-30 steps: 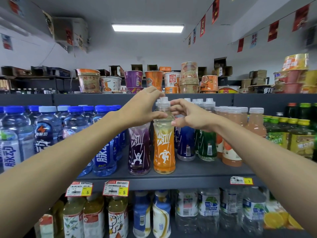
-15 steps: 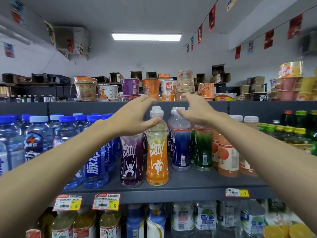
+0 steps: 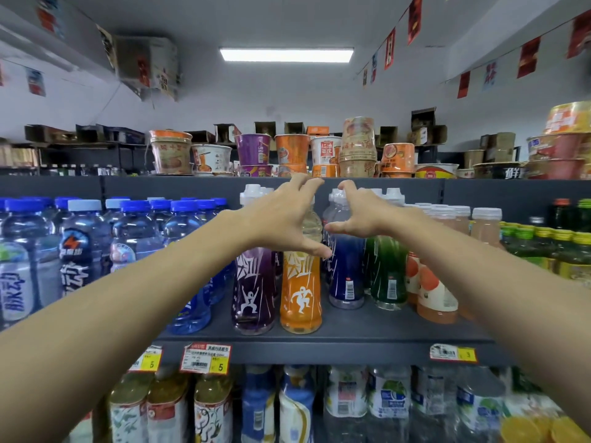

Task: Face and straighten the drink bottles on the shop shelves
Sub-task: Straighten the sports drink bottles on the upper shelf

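Note:
An orange drink bottle [image 3: 300, 292] stands upright at the front of the grey shelf [image 3: 367, 330], label facing me, beside a purple bottle [image 3: 252, 292]. My left hand [image 3: 284, 219] is spread in front of the orange bottle's neck and hides its cap; the thumb rests on its shoulder. My right hand [image 3: 364, 215] curves around the neck of a dark blue bottle [image 3: 347, 276], fingertips at its white cap, thumb pointing left. That bottle shows its barcode side. A green bottle [image 3: 387, 276] stands to its right.
Blue-capped water and sports bottles [image 3: 80, 251] fill the shelf's left side; peach and green-tea bottles [image 3: 435, 292] fill the right. Noodle cups [image 3: 287, 151] line the shelf above. More bottles [image 3: 387, 394] stand below, under price tags [image 3: 206, 358].
Both hands left the orange bottle's cap. The right hand moved right onto the dark blue bottle's top; the left hand opened wide in front of the orange bottle. My view tilted up.

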`<state>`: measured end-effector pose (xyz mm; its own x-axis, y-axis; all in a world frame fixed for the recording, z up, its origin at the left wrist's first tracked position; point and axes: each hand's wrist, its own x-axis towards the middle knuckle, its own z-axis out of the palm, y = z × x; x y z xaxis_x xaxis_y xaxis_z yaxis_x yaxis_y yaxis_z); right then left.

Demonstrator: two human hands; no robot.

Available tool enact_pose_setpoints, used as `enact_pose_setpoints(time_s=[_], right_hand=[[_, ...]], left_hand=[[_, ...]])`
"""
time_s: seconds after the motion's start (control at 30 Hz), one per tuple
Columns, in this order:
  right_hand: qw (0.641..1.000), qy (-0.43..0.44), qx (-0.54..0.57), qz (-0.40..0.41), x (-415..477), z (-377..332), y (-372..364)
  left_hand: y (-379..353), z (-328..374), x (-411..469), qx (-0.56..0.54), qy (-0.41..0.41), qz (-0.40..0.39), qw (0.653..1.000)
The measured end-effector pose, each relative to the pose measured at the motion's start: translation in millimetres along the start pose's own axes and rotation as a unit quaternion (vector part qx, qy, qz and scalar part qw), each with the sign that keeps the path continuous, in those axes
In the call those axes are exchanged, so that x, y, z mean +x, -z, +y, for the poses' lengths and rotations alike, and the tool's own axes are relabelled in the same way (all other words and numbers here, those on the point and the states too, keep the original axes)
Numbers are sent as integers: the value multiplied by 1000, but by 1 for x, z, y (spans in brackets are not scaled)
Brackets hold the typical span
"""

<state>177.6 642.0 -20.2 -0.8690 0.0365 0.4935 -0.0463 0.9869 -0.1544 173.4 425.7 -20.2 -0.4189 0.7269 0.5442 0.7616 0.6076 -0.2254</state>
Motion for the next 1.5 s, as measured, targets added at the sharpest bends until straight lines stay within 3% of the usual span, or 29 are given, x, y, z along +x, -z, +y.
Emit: enact_pose_setpoints(time_s=[0.33, 0.83, 1.07, 1.23, 1.5], right_hand=[[1000, -2, 12, -9, 3, 5, -3], [999, 30, 14, -25, -13, 15, 13], [996, 71, 31, -32, -46, 33, 38], [996, 81, 44, -9, -66, 52, 49], [993, 71, 86, 46, -81, 76, 48]], left_hand=[[-14, 9, 8, -22, 31, 28, 999], [-12, 6, 4, -45, 12, 32, 998], [12, 20, 24, -26, -15, 188, 982], [21, 49, 60, -51, -27, 240, 969], [-20, 65, 124, 18, 18, 102, 994]])
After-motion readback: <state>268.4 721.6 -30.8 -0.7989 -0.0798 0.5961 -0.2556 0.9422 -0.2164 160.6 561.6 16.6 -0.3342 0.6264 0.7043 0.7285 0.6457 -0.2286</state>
